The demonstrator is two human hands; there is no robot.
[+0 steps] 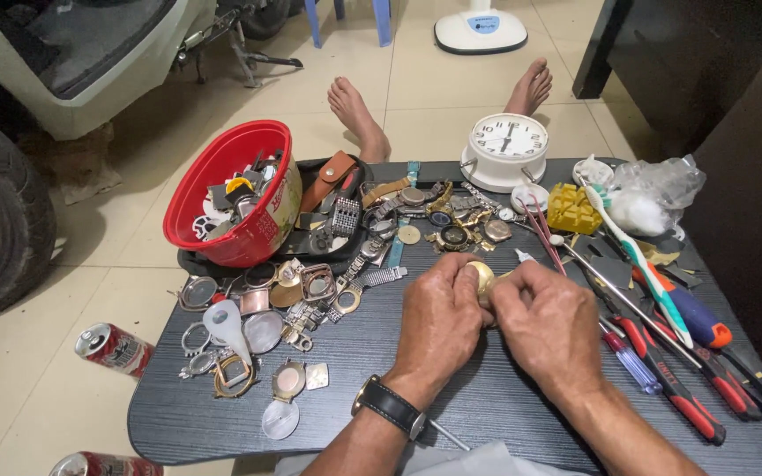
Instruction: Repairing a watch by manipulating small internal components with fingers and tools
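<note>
Both hands, left (pixel 438 322), right (pixel 550 324), pinching gold watch case (pixel 481 278); bare table (pixel 487 397) beneath.

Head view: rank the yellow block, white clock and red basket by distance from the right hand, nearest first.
From the right hand:
1. Yellow block, just beyond it, slightly right.
2. White clock, farther back at the table's far edge.
3. Red basket, far across to the left.

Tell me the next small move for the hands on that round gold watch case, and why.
Probably keep the left hand steadying the round gold watch case while the right hand works its edge: both hands pinch it together above the black table, with no tool in either grip.
</note>
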